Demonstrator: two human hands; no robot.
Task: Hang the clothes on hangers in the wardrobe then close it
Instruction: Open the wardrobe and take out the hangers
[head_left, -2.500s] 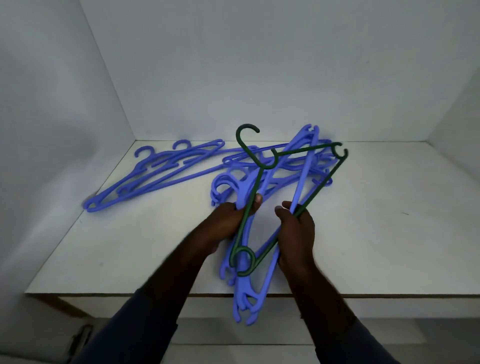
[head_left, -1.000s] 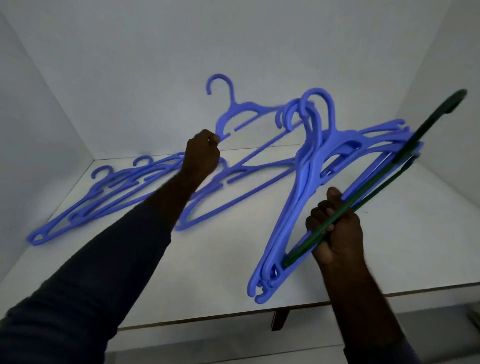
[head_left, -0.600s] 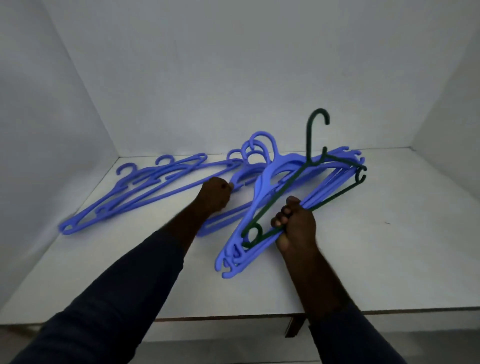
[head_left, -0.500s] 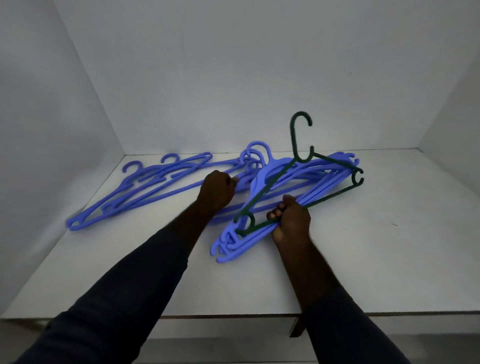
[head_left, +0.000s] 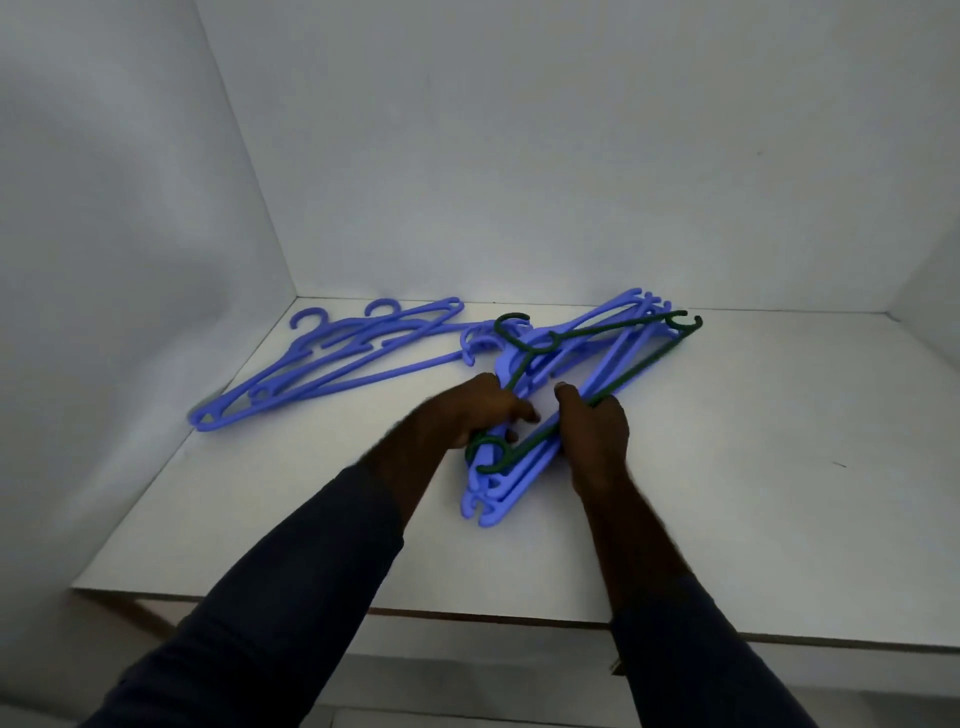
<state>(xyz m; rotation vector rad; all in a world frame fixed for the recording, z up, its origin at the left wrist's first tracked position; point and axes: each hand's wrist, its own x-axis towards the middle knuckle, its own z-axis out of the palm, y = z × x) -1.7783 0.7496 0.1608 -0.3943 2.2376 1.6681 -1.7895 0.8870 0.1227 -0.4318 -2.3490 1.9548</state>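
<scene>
A bundle of several blue hangers (head_left: 618, 338) with a dark green hanger (head_left: 631, 326) on top lies across the middle of the white wardrobe shelf (head_left: 753, 467). My right hand (head_left: 595, 434) grips the bundle's lower bars from the right. My left hand (head_left: 480, 410) holds the bundle's left side, its fingers curled round the blue and green bars. A second group of blue hangers (head_left: 332, 364) lies flat on the shelf to the left, apart from both hands. No clothes are in view.
White walls close the shelf in at the back (head_left: 519, 156), the left (head_left: 104, 260) and the far right. The shelf's front edge (head_left: 467, 613) runs just beyond my forearms.
My left hand left the left-hand hangers and came over to the bundle. The bundle dropped lower and now lies flatter on the shelf, the green hook down.
</scene>
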